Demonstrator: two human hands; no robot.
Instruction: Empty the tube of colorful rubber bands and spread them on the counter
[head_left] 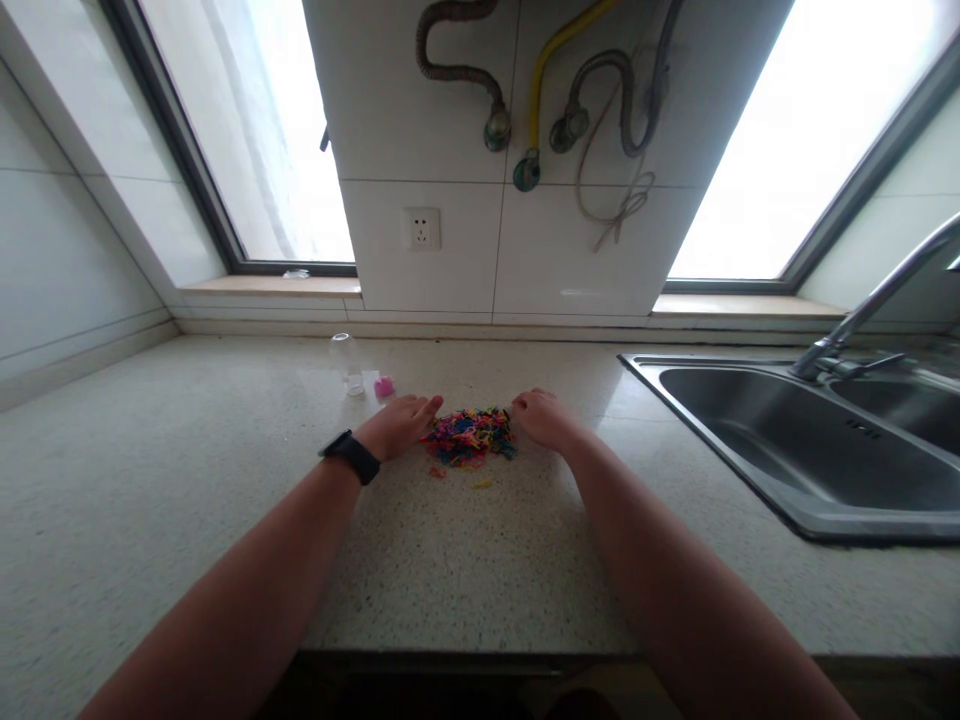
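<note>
A small heap of tiny multicoloured rubber bands (pixel 471 436) lies on the speckled stone counter (pixel 187 480). My left hand (pixel 401 424) rests flat on the counter against the heap's left side, fingers together, with a black wristband on the wrist. On the heap's right side is my right hand (pixel 541 417), fingers curled down onto the counter and touching the bands. A few loose bands (pixel 457 477) lie just in front of the heap. Neither hand lifts anything.
A small clear bottle (pixel 346 362) stands behind my left hand, with a pink cap (pixel 384 387) beside it. A steel sink (pixel 810 450) with a tap (pixel 874 305) is at the right. Hoses (pixel 540 90) and a wall socket (pixel 421 229) are on the tiled wall.
</note>
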